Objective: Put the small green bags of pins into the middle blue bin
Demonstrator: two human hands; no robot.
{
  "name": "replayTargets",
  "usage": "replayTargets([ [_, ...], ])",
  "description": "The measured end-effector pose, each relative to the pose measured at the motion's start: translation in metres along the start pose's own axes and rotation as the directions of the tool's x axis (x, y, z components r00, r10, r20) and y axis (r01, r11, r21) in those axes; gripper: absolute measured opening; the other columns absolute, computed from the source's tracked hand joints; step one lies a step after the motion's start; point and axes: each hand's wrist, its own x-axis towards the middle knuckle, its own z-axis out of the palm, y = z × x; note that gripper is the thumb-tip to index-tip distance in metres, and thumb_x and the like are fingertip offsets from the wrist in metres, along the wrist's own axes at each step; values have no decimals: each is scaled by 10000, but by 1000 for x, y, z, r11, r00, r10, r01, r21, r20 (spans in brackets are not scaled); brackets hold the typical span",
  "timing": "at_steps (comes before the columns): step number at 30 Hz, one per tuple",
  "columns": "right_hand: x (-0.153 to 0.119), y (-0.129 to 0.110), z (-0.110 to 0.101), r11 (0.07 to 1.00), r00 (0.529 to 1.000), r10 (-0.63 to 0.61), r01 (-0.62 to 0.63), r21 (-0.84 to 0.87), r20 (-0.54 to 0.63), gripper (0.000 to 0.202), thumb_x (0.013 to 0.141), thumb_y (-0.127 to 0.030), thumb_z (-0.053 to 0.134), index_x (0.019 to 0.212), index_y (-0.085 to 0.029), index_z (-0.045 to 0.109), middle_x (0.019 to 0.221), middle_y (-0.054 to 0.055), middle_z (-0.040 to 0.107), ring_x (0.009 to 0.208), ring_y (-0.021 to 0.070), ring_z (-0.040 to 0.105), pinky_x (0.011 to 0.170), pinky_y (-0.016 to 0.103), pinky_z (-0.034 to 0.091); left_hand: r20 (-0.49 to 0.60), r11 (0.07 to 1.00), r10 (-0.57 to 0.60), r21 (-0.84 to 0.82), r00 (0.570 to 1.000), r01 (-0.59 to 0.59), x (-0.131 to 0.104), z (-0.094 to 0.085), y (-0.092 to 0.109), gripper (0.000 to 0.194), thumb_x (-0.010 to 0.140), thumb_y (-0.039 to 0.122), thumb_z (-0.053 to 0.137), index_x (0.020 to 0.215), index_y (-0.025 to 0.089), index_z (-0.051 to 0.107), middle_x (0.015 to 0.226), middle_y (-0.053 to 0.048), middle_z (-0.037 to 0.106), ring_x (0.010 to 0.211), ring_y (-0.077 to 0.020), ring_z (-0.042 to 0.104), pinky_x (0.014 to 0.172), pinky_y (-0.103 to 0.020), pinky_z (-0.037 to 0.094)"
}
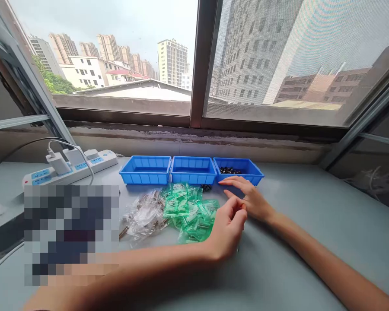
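Note:
My left hand [227, 228] is closed at the right edge of a heap of green plastic packets [189, 211]. Its thumb and fingertips are pressed together, and whatever lies between them is hidden. Just beyond it, my right hand [248, 198] stretches its fingers leftward, apart and holding nothing I can see. Its fingertips are close to a few small black parts [206, 187] on the table in front of the bins. Behind that hand stands the right blue bin [240, 177], with small black parts inside. Clear plastic packets [145, 218] holding thin brownish pieces lie left of the green ones.
Two more blue bins, the middle bin [193, 178] and the left bin [145, 178], line up along the window wall. A white power strip [74, 166] with plugs and cables sits at the back left. A blurred-out patch covers part of the left table, near a dark device [4, 235].

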Motion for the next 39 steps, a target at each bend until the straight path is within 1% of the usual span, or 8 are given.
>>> replayTargets([
  [3, -1, 3, 10, 982, 987, -115, 130, -140, 111, 300, 929, -263, 458, 1179, -224, 619, 1191, 92, 640, 1113, 246, 576, 949, 449, 453, 35, 1000, 14, 3, 999, -14, 0, -1, 0, 167, 712, 320, 395, 606, 197, 356, 578, 27, 359, 591, -117, 306, 570, -264, 246],
  [7, -1, 7, 22, 945, 965, -155, 207, -253, 209, 353, 956, -261, 413, 1276, -217, 556, 1270, 80, 606, 1163, 240, 539, 942, 429, 456, 30, 1000, 28, 4, 999, -28, 0, -1, 0, 160, 716, 303, 402, 610, 194, 355, 594, 28, 359, 607, -114, 300, 582, -266, 246],
  [15, 4, 9, 26, 928, 974, -176, 213, -305, 145, 307, 947, -219, 441, 1193, -200, 625, 1140, 93, 660, 1067, 225, 568, 899, 393, 443, 33, 999, -46, -8, 998, 46, 3, -2, -1, 159, 683, 342, 408, 633, 199, 360, 574, 38, 348, 580, -111, 288, 552, -261, 232],
  [24, 6, 7, 14, 921, 970, -235, 243, -303, 65, 119, 870, -210, 612, 953, -202, 697, 978, 48, 710, 925, 212, 602, 821, 348, 415, 21, 998, -29, 51, 999, 28, 4, -2, 1, 175, 696, 351, 412, 623, 199, 366, 568, 33, 370, 595, -120, 319, 586, -268, 264],
  [30, 10, 5, 11, 883, 959, -273, 283, -375, 80, 97, 879, -189, 602, 850, -182, 695, 935, 49, 717, 880, 202, 614, 824, 343, 407, 25, 997, -25, 76, 999, 23, 3, -2, 4, 183, 698, 362, 417, 624, 202, 368, 574, 29, 370, 593, -124, 323, 600, -275, 275],
  [35, 12, -2, 11, 884, 965, -233, 263, -386, 122, 176, 877, -171, 592, 1022, -178, 690, 1042, 63, 708, 957, 221, 608, 863, 361, 415, -5, 997, -19, 72, 1000, 19, 3, 0, 6, 188, 672, 374, 427, 616, 203, 369, 552, 28, 369, 577, -123, 320, 591, -273, 269],
  [37, 12, -5, 12, 892, 961, -212, 264, -366, 178, 265, 875, -139, 577, 1124, -168, 661, 1105, 71, 694, 1002, 223, 597, 867, 359, 423, -25, 998, -16, 55, 1000, 17, 3, 0, 6, 200, 657, 387, 431, 610, 204, 366, 546, 30, 362, 565, -120, 316, 578, -269, 266],
  [39, 12, -7, 13, 902, 951, -184, 264, -343, 247, 257, 870, -122, 572, 1099, -170, 677, 1099, 66, 698, 1019, 224, 594, 879, 358, 425, -41, 999, -23, 25, 999, 24, 4, 0, 4, 208, 638, 398, 438, 613, 204, 366, 545, 35, 353, 548, -114, 313, 562, -264, 261],
])
